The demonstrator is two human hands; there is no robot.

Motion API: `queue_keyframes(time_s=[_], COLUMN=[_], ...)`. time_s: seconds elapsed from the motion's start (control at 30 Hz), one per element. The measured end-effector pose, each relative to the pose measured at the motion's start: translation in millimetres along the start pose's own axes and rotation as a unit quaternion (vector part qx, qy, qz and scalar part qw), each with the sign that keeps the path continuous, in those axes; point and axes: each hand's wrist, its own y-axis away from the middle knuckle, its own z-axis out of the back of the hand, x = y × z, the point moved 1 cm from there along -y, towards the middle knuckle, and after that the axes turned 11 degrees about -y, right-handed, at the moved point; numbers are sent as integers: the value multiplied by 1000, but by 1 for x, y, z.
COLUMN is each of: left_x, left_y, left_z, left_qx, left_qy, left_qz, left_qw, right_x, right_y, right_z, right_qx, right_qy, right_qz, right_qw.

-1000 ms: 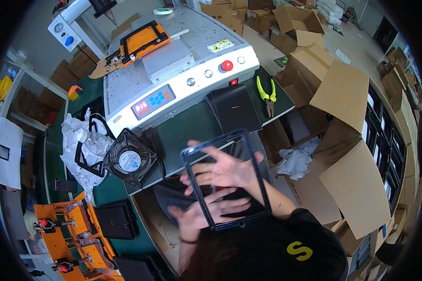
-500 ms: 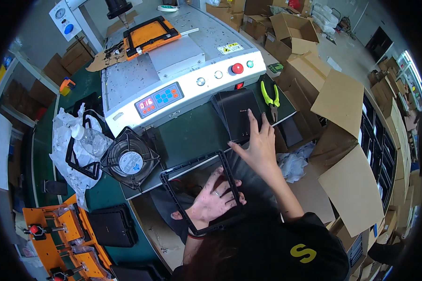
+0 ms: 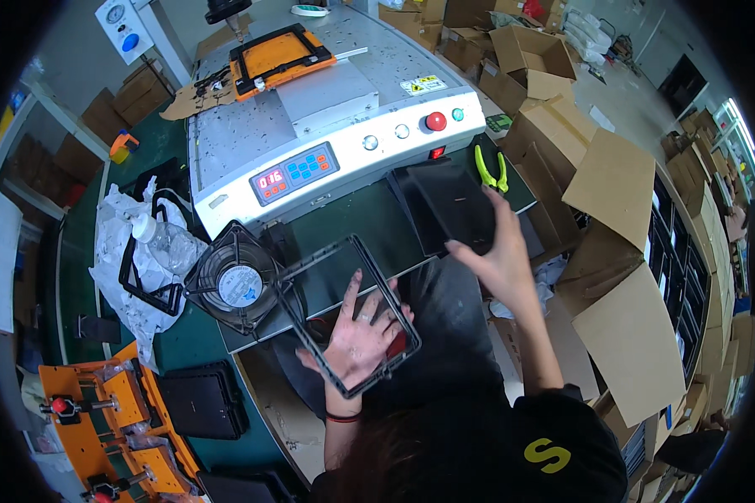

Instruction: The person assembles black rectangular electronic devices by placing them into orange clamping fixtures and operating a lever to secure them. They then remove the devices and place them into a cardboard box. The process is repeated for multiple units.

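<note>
Black frame [image 3: 344, 314]: looking light, stiff plastic; left hand [image 3: 359, 335] spreading flat beneath; right hand [image 3: 499, 251] gripping black tray [image 3: 453, 205]; grasp rails.

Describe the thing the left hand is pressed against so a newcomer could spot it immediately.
Start at the big grey machine with the red button. Just below it, on the green bench edge beside the round black fan, lies a thin black rectangular frame under the left hand. Unlike the solid black tray, it is open through its middle.
</note>
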Motion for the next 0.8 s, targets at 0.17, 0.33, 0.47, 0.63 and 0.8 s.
queue_keyframes(time_s=[0.17,0.33,0.47,0.63,0.8], left_x=[3,8,9,12,14], left_y=[-22,-23,-30,-35,-37], left_z=[-2,-14,-38,-34,-34], left_qx=[2,-33,-43,17,45], left_qy=[-118,-220,-227,-263,-287], left_qz=[-51,-54,-58,-93,-114], left_qw=[992,973,971,960,950], right_x=[53,59,55,55,52], right_y=[45,68,71,73,74], right_z=[8,-27,-34,-33,-36], right_qx=[182,140,124,120,122], right_qy=[-151,-124,-103,-97,-98], right_qz=[69,124,134,136,138], right_qw=[969,975,978,979,978])
